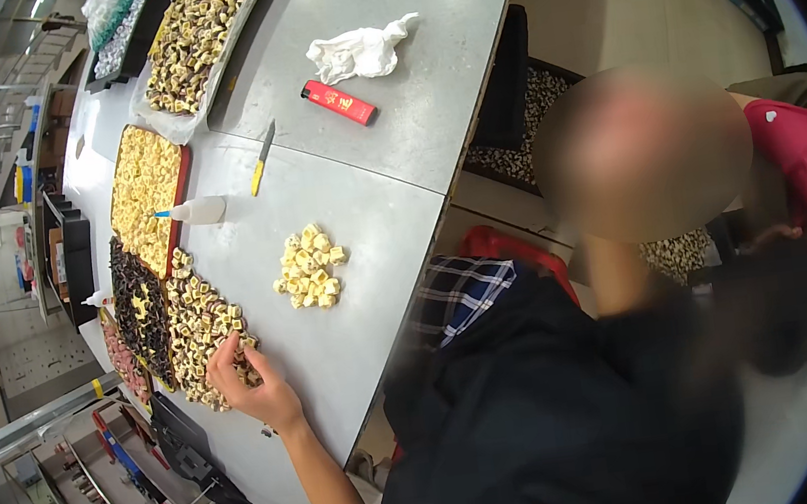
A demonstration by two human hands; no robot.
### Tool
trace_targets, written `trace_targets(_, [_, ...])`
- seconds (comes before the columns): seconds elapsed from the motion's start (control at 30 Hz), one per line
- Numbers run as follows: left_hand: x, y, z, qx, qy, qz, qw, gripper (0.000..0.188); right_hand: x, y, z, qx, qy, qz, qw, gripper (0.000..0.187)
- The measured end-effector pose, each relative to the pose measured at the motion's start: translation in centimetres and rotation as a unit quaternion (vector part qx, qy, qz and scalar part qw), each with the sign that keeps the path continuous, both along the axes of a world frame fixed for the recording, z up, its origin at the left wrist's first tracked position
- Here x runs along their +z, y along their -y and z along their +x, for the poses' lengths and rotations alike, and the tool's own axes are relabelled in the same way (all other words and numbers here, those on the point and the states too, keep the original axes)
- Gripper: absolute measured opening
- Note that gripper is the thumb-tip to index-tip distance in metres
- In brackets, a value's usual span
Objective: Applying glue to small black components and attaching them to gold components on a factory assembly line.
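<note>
- While the left hand [260, 398] is at the near edge of the brown-and-cream pieces [193, 323], half curled, a gap between thumb and fingertips, nothing visibly held, look out: a careless wrist could push pieces loose
- And there's the small yellow heap [310, 268], apart on the grey table [355, 182]; a sweeping forearm might scatter it or mix the two kinds
- Ooh, the yellow-handled knife [260, 174] lies with its blade bare, so reaching blindly could mean a nick
- The white bottle [202, 211] is right beside the red-rimmed tray [183, 178]; one bump might drip inside
- Right hand? Lost in blur, can't tell its grip
</note>
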State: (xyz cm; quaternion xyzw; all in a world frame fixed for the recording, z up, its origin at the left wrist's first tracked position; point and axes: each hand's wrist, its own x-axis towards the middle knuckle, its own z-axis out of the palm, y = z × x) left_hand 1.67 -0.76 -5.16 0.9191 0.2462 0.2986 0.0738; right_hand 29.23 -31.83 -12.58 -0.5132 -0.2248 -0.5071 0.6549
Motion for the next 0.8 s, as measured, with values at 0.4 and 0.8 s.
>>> trace_targets(0.4, [-0.2,1.5,1.2,-0.007,-0.077,0.099,0.992,0.02,-36.7,1.8,1.6,0.013,-0.658,-0.359,0.662,0.051])
trace_targets(0.8, [-0.5,1.4,1.6,0.024,-0.109,0.113,0.987,0.018,-38.4,-1.5,8.0,-0.076,-0.794,-0.313,0.515,0.049])
